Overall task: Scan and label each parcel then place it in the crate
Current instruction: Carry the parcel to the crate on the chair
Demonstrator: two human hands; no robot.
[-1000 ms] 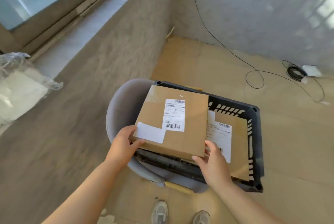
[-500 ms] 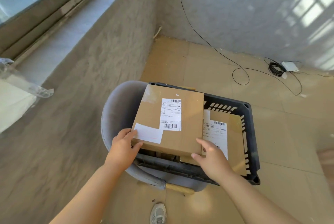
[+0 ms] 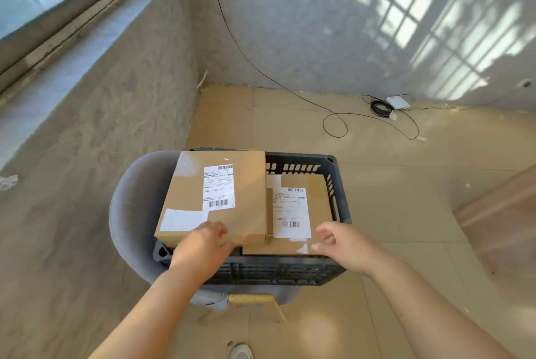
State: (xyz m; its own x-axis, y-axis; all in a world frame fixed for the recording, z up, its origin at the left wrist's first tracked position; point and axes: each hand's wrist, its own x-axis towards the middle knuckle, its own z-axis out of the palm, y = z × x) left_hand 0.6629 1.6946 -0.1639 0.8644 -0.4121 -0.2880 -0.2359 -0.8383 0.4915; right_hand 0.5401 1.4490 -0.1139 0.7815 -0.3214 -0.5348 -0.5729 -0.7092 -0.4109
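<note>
1. A shoe [image 3: 240,353] shows at the bottom edge, on the floor [image 3: 406,199].
2. The left hand [image 3: 203,245] rests on the near edge of the top box [image 3: 246,184]. Its fingers [image 3: 229,241] bend over that edge, but I cannot tell whether they grip it.
3. The right hand [image 3: 339,242] hovers at the near right corner of the lower box [image 3: 319,193], fingers loosely spread and holding nothing.
4. The black crate [image 3: 290,271] sits on a grey chair [image 3: 130,213].
5. The top box lies label-up across the crate's left side, overlapping the lower box's left edge.
6. The lower box lies label-up in the crate's right side.
7. Far off, a black cable [image 3: 333,123] loops over the floor near the wall.
</note>
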